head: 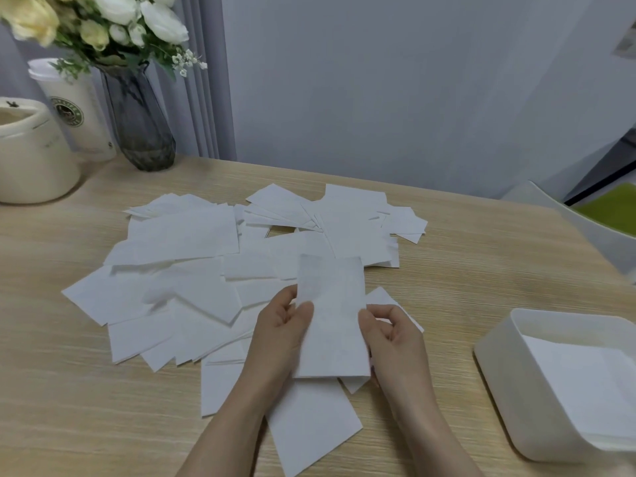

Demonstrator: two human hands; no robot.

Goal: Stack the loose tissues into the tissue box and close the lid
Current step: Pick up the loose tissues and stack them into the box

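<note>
Early stage. My left hand (pixel 285 325) and right hand (pixel 389 328) pinch one tissue (pixel 330 318) by its edges. Tissue box (pixel 499 352) at 3 o'clock holds few; pile (pixel 179 270) at 11 remains. No lid visible.

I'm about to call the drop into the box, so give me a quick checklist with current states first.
1. Folded tissue held by both hands: ok, left hand and right hand pinch its side edges.
2. Tissue box open: ok.
3. Room in box: ok, tissues inside lie low.
4. Path to box: ok, bare table between.
5. Lid location: cannot tell, none seen.
6. Pile of loose tissues remaining: not ok, many left.
</note>
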